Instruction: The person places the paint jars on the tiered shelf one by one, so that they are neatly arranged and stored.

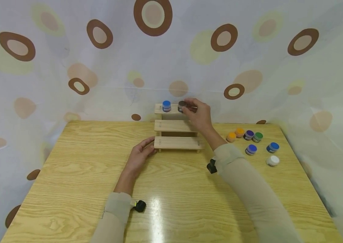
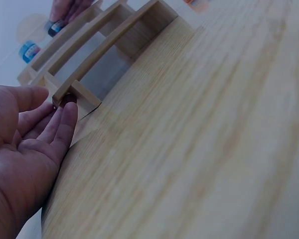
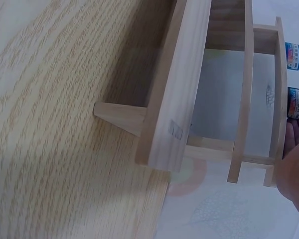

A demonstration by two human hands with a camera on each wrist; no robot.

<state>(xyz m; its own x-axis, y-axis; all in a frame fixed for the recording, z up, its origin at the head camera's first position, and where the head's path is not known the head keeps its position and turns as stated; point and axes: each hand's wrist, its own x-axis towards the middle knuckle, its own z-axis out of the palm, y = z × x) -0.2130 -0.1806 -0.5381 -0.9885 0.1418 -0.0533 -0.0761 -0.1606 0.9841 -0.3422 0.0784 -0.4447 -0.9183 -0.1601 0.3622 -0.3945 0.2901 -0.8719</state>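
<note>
A three-tier wooden stand (image 1: 175, 125) is set against the back wall covering. My right hand (image 1: 200, 114) pinches a small paint jar with a dark lid (image 1: 181, 106) between thumb and fingers, at the top shelf. Just left of it on that shelf is a blue paint jar (image 1: 166, 106). My left hand (image 1: 139, 155) is at the stand's left end, its fingertips against the end of the lowest shelf (image 2: 102, 55), beside the leg. In the right wrist view the dark jar (image 3: 296, 103) shows its printed label, and the right hand (image 3: 295, 167) is partly cut off.
On the table's right side stand several more paint jars, among them an orange jar (image 1: 231, 136), a green jar (image 1: 257, 137), a blue jar (image 1: 273, 147) and a white jar (image 1: 273, 161). The wood-grain table (image 1: 98, 162) meets a patterned sheet (image 1: 113, 67) behind.
</note>
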